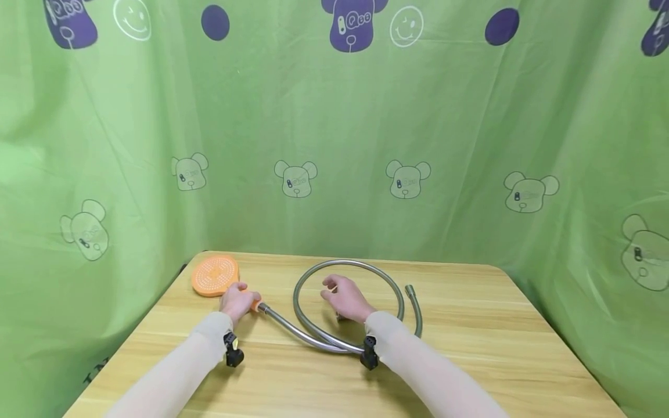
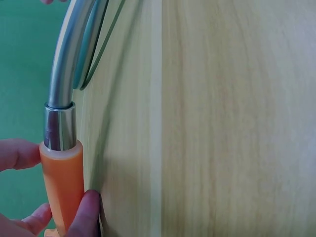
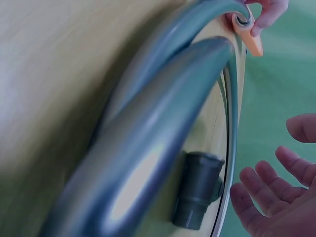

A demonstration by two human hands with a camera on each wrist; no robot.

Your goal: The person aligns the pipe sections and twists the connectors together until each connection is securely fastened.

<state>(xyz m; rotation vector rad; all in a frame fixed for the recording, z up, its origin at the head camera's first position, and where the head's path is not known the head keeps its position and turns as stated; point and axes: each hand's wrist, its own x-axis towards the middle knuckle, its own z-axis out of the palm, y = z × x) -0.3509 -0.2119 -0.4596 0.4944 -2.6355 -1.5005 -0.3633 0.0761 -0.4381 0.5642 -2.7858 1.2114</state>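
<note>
Left hand (image 1: 237, 302) grips orange shower head (image 1: 215, 275), handle (image 2: 63, 182) toward four o'clock; right hand (image 1: 349, 298), empty, fingers loose, nearest dark fitting (image 3: 197, 185) at its seven o'clock.

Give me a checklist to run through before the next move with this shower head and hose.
1. Left hand gripping the orange shower head by its handle: ok.
2. Hose in line with the handle, metal collar meeting its end: ok.
3. That joint fully tight: cannot tell; the pictures show no looseness or tightness.
4. Right hand free: ok, fingers apart, nothing held.
5. Hose laid out without loops: not ok, it coils on the table.
6. Hose's far end joined to the dark fitting: not ok; the fitting lies separately inside the loop.
</note>
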